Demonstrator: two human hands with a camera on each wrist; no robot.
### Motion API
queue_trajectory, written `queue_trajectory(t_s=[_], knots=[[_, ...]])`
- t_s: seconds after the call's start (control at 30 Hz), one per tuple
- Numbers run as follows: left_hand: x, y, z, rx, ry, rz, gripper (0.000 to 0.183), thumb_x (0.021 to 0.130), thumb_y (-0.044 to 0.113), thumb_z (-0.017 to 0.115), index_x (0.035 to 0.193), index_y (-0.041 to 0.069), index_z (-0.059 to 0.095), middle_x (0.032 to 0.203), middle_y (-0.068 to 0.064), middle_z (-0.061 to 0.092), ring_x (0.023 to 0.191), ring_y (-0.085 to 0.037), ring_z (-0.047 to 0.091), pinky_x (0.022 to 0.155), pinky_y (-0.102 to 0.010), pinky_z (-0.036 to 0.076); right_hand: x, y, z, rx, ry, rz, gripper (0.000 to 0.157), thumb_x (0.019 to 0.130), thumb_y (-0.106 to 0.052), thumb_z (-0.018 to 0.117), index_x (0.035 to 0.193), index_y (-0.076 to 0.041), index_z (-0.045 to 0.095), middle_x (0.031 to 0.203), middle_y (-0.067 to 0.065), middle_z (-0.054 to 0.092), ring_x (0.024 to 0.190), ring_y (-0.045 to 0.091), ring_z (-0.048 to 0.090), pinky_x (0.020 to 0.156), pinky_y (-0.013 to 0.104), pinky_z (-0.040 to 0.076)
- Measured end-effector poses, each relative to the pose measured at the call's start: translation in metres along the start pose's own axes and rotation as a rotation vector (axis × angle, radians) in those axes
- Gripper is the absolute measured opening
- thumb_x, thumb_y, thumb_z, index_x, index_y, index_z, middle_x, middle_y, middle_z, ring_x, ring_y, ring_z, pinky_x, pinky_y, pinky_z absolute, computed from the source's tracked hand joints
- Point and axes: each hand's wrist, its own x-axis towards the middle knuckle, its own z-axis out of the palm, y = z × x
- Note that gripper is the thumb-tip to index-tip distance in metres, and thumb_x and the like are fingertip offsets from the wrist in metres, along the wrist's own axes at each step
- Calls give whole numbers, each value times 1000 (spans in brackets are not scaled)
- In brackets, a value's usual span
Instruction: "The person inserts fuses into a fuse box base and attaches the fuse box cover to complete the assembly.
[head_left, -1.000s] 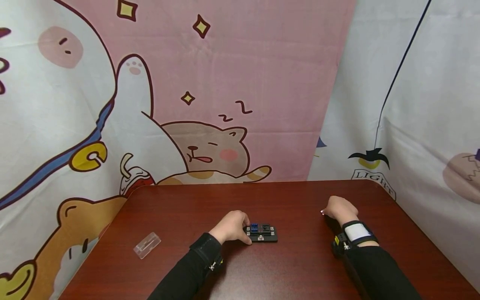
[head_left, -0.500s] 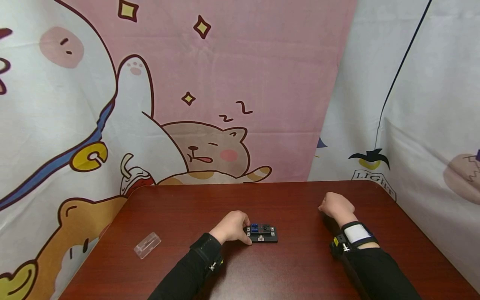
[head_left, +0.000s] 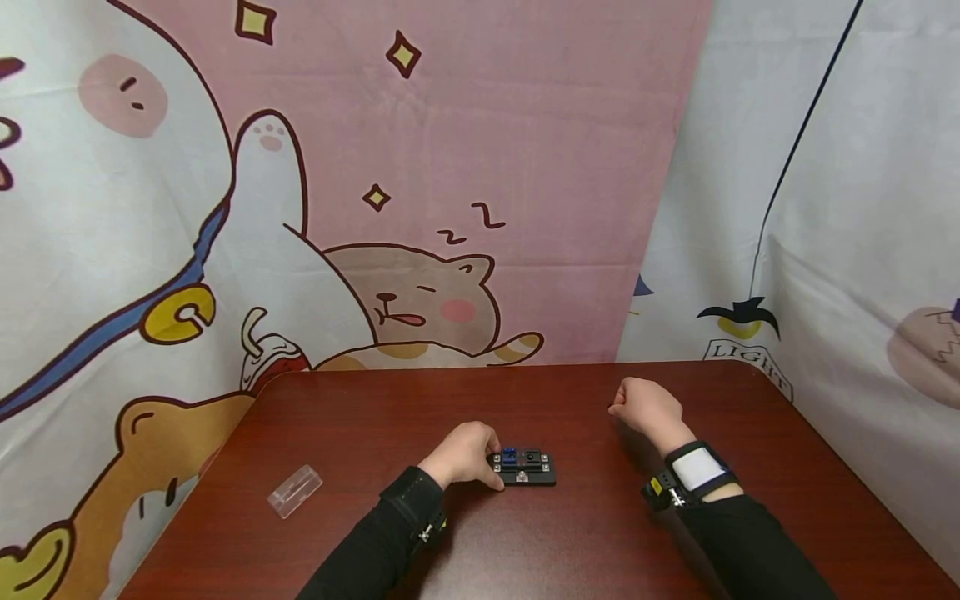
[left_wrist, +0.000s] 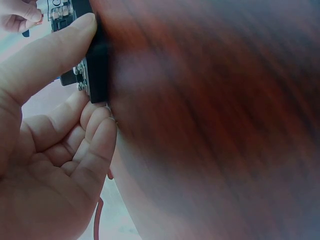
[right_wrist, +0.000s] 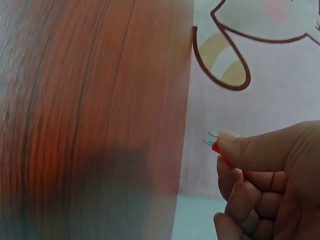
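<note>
A black fuse block (head_left: 529,471) with a blue part and silver terminals lies on the table. My left hand (head_left: 465,454) grips its left end, thumb on the near side. The left wrist view shows the thumb (left_wrist: 60,52) pressed along the black base, while other fingertips meet the end of the block. To the right, my right hand (head_left: 647,410) hovers over the table's far part. Its thumb and index finger pinch a small red blade fuse (right_wrist: 216,146), metal prongs pointing outward. In the head view the fuse is hidden by the hand.
A clear plastic cover (head_left: 295,491) lies on the left part of the brown table (head_left: 360,417). Behind the table hangs a cloth (head_left: 525,167) printed with cartoon animals.
My right hand has moved left, toward the fuse block, and slightly farther from me. My left hand and the block have stayed put.
</note>
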Motion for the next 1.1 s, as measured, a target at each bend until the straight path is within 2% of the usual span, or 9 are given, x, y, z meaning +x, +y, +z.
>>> queue_trajectory(t_s=[0.27, 1.1], knots=[[1, 0, 0, -1, 3, 0, 44, 58, 24, 97, 89, 7, 71, 80, 4, 64, 73, -10, 55, 73, -29, 48, -3, -16, 4, 13, 40, -73, 24, 86, -23, 77, 79, -13, 56, 73, 1, 56, 65, 19, 53, 54, 35, 39], [1, 0, 0, 14, -4, -1, 45, 59, 25, 97, 91, 7, 71, 83, 4, 65, 76, -10, 57, 74, -29, 49, -17, -62, 21, -9, 55, -260, 25, 84, -24, 80, 79, -16, 56, 69, -4, 54, 62, 15, 50, 53, 32, 39]])
